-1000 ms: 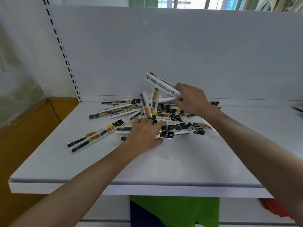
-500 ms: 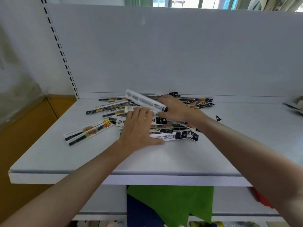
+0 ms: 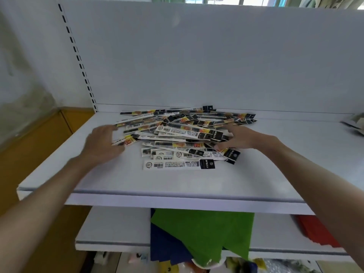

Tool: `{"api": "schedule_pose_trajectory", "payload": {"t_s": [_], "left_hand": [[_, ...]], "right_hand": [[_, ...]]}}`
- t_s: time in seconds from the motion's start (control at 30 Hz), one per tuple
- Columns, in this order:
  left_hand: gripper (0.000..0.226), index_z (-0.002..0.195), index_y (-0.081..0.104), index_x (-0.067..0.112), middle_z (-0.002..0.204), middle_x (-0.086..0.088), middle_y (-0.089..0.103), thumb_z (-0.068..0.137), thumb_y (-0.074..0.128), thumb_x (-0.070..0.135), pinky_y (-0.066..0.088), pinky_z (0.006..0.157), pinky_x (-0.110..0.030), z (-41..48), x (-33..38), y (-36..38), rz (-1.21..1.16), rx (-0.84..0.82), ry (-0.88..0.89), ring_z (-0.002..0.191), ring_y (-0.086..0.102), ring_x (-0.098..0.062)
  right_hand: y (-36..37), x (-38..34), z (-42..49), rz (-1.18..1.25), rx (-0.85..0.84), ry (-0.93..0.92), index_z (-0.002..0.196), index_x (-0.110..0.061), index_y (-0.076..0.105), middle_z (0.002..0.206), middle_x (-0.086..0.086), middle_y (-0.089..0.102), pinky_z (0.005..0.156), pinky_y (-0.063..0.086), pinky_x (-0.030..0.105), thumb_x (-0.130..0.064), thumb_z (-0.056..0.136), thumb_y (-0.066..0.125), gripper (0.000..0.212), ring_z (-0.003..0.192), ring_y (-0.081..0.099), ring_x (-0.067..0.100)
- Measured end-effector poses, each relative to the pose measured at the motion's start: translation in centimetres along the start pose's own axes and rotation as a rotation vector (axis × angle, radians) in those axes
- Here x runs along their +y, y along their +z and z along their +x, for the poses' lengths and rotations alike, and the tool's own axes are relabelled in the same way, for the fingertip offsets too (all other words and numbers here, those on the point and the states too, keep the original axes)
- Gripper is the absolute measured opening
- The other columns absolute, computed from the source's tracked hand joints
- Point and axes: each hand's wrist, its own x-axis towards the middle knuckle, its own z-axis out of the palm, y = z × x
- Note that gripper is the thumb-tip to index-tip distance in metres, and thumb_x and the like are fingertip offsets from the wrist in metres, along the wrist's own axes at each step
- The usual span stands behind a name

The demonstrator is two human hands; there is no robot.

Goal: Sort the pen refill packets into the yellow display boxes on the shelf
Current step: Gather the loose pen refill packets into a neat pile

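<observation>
Here the shelf [image 3: 177, 182], a white board with a white back panel [image 3: 197, 56] behind it, carries the whole stock still unsorted. No yellow display boxes appear anywhere in view, so by this evidence none of the sorting is done; judged from the layout, the work stands at the gathering stage, with every placement left to do.

The pile [image 3: 185, 131] of refill packets lies at the rear centre of the shelf, its far edge close to the back panel. The packets overlap at many angles, most running roughly side to side; some show yellow-orange printing, others a white face with barcode and a black header. They would need squaring into like-facing bundles before boxing, and the thin, slippery sleeves are likely to slide apart if lifted loosely.

The left hand [image 3: 102, 142] sits at the pile's left edge, open and curved, fingertips touching the nearest packets; motion blur hides whether any is pinched. The right hand [image 3: 242, 138] rests at the pile's right edge, fingers spread flat and pushed under or against the packets there, holding nothing clear of the shelf. Together they bracket the pile.

One front packet [image 3: 178, 164] lies alone just in front of the pile, white face up, touching neither hand.

Below the shelf, green sheets [image 3: 202, 233] and a red item [image 3: 319, 231] rest on a lower board and play no part.
</observation>
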Motion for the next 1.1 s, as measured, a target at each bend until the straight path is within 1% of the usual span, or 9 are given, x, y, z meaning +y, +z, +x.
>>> {"api": "schedule_pose_trajectory", "payload": {"t_s": [0.13, 0.3, 0.47, 0.57, 0.67, 0.8, 0.9, 1.0, 1.1], "left_hand": [[0.058, 0.13, 0.047, 0.014, 0.13, -0.012, 0.05, 0.085, 0.056, 0.049, 0.04, 0.091, -0.04, -0.4, -3.4, 0.2, 0.143, -0.145, 0.016, 0.116, 0.046, -0.029], [0.023, 0.104, 0.052, 0.012, 0.1, -0.011, 0.057, 0.095, 0.045, 0.033, 0.037, 0.067, -0.032, -0.7, -2.9, -0.1, 0.191, -0.164, 0.091, 0.082, 0.049, -0.02], [0.013, 0.087, 0.043, 0.009, 0.085, -0.016, 0.054, 0.095, 0.045, 0.019, 0.037, 0.058, -0.036, -0.7, -4.3, -2.1, 0.202, 0.086, -0.017, 0.07, 0.048, -0.026], [0.017, 0.098, 0.048, 0.002, 0.086, -0.023, 0.055, 0.095, 0.045, 0.018, 0.033, 0.057, -0.035, -0.8, -2.6, -4.1, 0.095, 0.26, -0.061, 0.069, 0.047, -0.031], [0.015, 0.104, 0.047, 0.009, 0.078, -0.011, 0.052, 0.096, 0.045, 0.021, 0.03, 0.051, -0.031, -0.9, 3.2, -4.2, -0.043, 0.243, 0.082, 0.063, 0.047, -0.027], [0.021, 0.111, 0.052, 0.016, 0.095, -0.004, 0.057, 0.096, 0.041, 0.027, 0.035, 0.061, -0.026, -2.6, 11.1, -0.3, -0.044, 0.1, 0.428, 0.081, 0.049, -0.017], [0.04, 0.125, 0.046, 0.015, 0.128, -0.007, 0.046, 0.096, 0.036, 0.04, 0.032, 0.095, -0.031, -4.3, 13.8, 4.1, 0.163, 0.016, 0.538, 0.115, 0.038, -0.019], [0.072, 0.139, 0.032, 0.015, 0.147, -0.009, 0.025, 0.087, 0.031, 0.063, 0.013, 0.113, -0.038, -4.4, 13.9, 5.5, 0.125, 0.051, 0.536, 0.135, 0.018, -0.025], [0.104, 0.148, 0.006, 0.018, 0.155, -0.007, 0.0, 0.069, 0.027, 0.082, -0.005, 0.115, -0.042, -3.4, 12.6, 5.0, 0.084, -0.017, 0.661, 0.141, -0.007, -0.021]], "right_hand": [[0.4, 0.6, -0.1, 0.009, 0.03, 0.014, 0.141, -0.019, 0.034, 0.143, 0.008, 0.042, 0.095, 0.033, 0.029, -0.05, 0.077, 0.067, 0.078, 0.127, 0.042, 0.025], [0.0, 0.3, 0.2, -0.035, 0.11, -0.055, 0.136, -0.017, 0.044, 0.127, 0.007, 0.057, 0.083, 0.039, 0.026, -0.038, 0.082, 0.066, 0.061, 0.101, 0.055, 0.021], [-0.2, 1.0, 0.5, -0.037, 0.151, 0.03, 0.109, 0.0, 0.063, 0.114, 0.017, 0.063, 0.076, 0.041, 0.029, -0.021, 0.087, 0.061, 0.031, 0.096, 0.058, 0.028], [-0.6, 1.3, 0.8, -0.032, 0.151, 0.048, 0.107, -0.003, 0.065, 0.107, 0.012, 0.064, 0.066, 0.038, 0.023, -0.019, 0.085, 0.06, 0.027, 0.09, 0.054, 0.024], [-1.2, 1.4, 1.2, -0.02, 0.227, 0.036, 0.107, -0.008, 0.064, 0.1, 0.009, 0.062, 0.053, 0.035, 0.02, -0.013, 0.084, 0.059, 0.024, 0.078, 0.053, 0.022], [-2.4, 1.3, 1.4, 0.052, 0.403, 0.098, 0.106, -0.01, 0.06, 0.092, 0.014, 0.064, 0.06, 0.046, 0.03, -0.011, 0.088, 0.051, 0.02, 0.074, 0.058, 0.028], [-2.8, -0.6, 1.6, 0.084, 0.569, -0.005, 0.106, -0.013, 0.059, 0.097, 0.013, 0.065, 0.062, 0.05, 0.033, -0.011, 0.089, 0.051, 0.019, 0.074, 0.06, 0.028], [-1.9, -4.2, 1.6, 0.176, 0.447, -0.21, 0.111, -0.015, 0.058, 0.1, 0.008, 0.063, 0.057, 0.046, 0.024, -0.011, 0.092, 0.051, 0.021, 0.07, 0.059, 0.018], [0.4, -6.5, 2.9, -0.009, 0.178, -0.336, 0.126, -0.012, 0.053, 0.127, 0.007, 0.057, 0.089, 0.041, 0.028, -0.025, 0.094, 0.051, 0.035, 0.113, 0.054, 0.022]]}}
